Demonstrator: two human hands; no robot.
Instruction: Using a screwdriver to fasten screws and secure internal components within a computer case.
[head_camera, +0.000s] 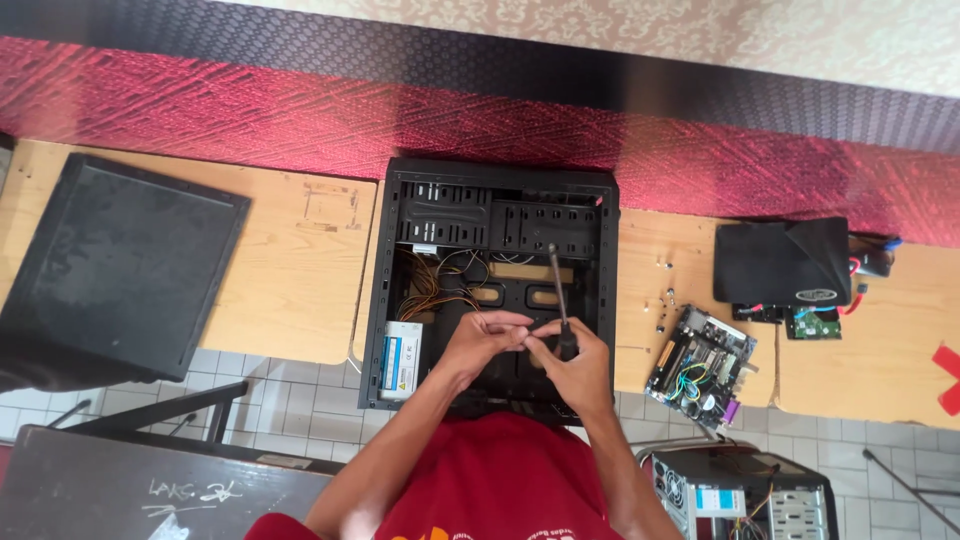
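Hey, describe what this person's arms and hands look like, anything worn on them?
Both forearms are bare, with no long sleeves. The left hand and right hand wear no gloves; no watch or ring can be made out. A red shirt covers the torso.

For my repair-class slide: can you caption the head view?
Left hand and right hand hold a screwdriver over an open black computer case, side panel and motherboard set aside.
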